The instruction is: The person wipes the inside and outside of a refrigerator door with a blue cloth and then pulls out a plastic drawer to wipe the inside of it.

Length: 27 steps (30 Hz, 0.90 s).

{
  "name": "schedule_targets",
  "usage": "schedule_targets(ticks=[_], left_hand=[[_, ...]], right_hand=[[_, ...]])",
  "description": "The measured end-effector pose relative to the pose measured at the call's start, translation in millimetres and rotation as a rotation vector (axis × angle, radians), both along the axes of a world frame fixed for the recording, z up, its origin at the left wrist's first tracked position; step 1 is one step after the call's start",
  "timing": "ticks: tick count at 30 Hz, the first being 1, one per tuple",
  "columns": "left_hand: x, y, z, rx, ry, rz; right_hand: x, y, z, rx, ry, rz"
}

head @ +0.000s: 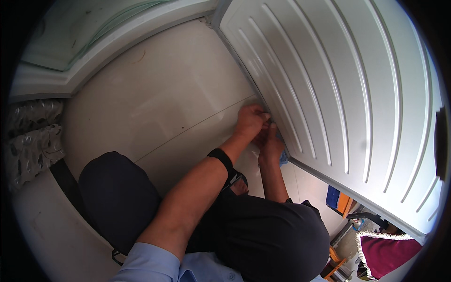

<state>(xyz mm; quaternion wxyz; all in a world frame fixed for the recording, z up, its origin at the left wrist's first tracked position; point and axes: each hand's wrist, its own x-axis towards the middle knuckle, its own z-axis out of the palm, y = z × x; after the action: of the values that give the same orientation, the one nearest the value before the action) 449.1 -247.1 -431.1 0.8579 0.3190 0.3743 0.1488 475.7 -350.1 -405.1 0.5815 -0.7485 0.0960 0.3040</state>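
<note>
At the grey rubber gasket (259,92) along the low edge of a white ribbed door panel (338,88), my two hands come together. My left hand (249,121) has its fingers curled, with the tips against the gasket edge. Just below it, my right hand (271,145) is turned thumb up, its fingers partly hidden behind the left. Whatever lies between the fingertips is too small and shaded to make out. Blue crumpled material (284,159), perhaps a cloth, shows between my right hand and the door; whether I grip it is unclear.
Pale floor tiles (158,88) lie under the open door. A white cabinet with a glass shelf (81,53) stands at upper left. Leaf-patterned fabric (35,151) hangs at far left. Past the door, at lower right, are a maroon fringed cloth (385,253) and an orange-and-blue object (340,201).
</note>
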Motion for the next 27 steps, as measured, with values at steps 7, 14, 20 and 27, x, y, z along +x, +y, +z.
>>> schedule_targets(ticks=[7, 14, 20, 27], left_hand=[[1, 0, 6, 0.043, 0.107, 0.014], [2, 1, 6, 0.165, 0.168, -0.009], [2, 0, 2, 0.047, 0.104, -0.002], [1, 0, -4, 0.128, 0.132, -0.033]], right_hand=[[1, -4, -3, 0.078, 0.035, -0.01], [-1, -1, 0, 0.044, 0.032, 0.021], [-1, 2, -1, 0.073, 0.056, 0.008], [0, 12, -4, 0.101, 0.115, 0.017]])
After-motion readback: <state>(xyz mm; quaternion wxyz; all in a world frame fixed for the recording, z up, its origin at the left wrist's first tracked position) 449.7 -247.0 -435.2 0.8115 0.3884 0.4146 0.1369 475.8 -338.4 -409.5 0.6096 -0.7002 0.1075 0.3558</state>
